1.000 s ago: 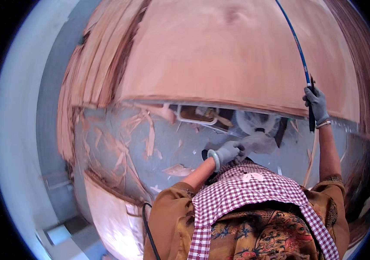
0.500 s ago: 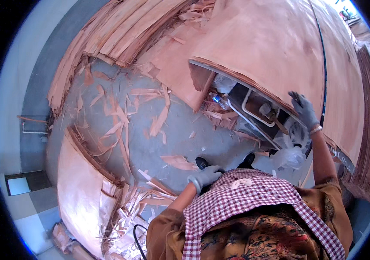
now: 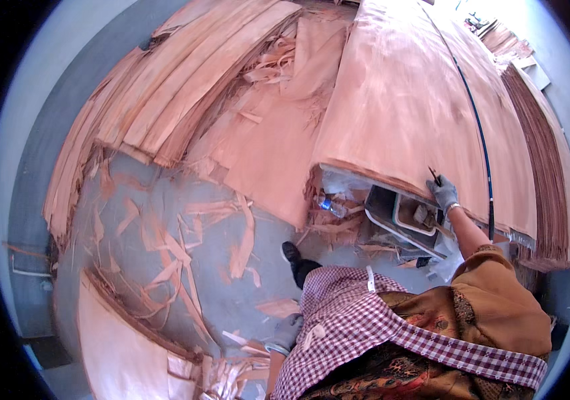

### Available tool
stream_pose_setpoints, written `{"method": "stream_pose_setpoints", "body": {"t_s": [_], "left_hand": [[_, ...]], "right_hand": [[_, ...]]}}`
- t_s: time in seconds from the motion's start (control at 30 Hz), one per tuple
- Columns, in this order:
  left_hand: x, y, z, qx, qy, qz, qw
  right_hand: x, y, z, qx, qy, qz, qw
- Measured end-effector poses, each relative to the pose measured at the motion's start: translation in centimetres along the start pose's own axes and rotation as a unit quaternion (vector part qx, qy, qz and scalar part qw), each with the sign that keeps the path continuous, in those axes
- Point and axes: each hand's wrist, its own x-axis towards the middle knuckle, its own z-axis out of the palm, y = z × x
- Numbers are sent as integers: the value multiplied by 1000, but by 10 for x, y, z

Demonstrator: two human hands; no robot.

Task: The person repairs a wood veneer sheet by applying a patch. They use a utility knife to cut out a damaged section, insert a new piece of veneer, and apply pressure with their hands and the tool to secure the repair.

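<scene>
At the near edge of the big stack of pale reddish wood veneer sheets (image 3: 405, 100), my gloved right hand (image 3: 442, 193) grips a small dark tool with a thin tip (image 3: 435, 175). A long dark-blue rod (image 3: 473, 107) lies along the top sheet, right of that hand. My gloved left hand (image 3: 286, 332) is low beside my checked apron (image 3: 338, 307), its fingers partly hidden; I cannot tell what, if anything, it holds.
More veneer stacks (image 3: 191, 73) stand at back left and right (image 3: 541, 167); a curved one (image 3: 125, 333) lies lower left. Scraps (image 3: 178, 260) litter the grey floor. Under the main stack are trays (image 3: 408, 217), a plastic bottle (image 3: 331, 207) and plastic bags. My dark shoe (image 3: 291, 257) shows.
The view has swung toward the stacks on the left. The blue rod has left my right hand and lies on the sheets. My left hand has dropped beside the apron.
</scene>
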Motion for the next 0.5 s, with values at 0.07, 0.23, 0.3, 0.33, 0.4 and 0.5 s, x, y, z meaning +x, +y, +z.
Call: {"method": "stream_pose_setpoints", "body": {"t_s": [0.07,0.23,0.3,0.33,0.4,0.5], "left_hand": [[19,-1,-25,62,-10,-27,998],[46,-6,-123,177,-2,1,984],[33,17,-173,211,62,-18,975],[29,26,-193,221,89,-24,971],[23,47,-230,139,133,-41,981],[22,2,-264,56,182,3,982]], "right_hand": [[-2,6,0,-2,8,5,1000],[16,37,7,49,-27,82,995],[31,16,8,10,-41,125,991],[46,-5,9,56,11,85,995],[68,-61,13,198,50,70,977],[78,-231,48,442,-81,37,893]]}}
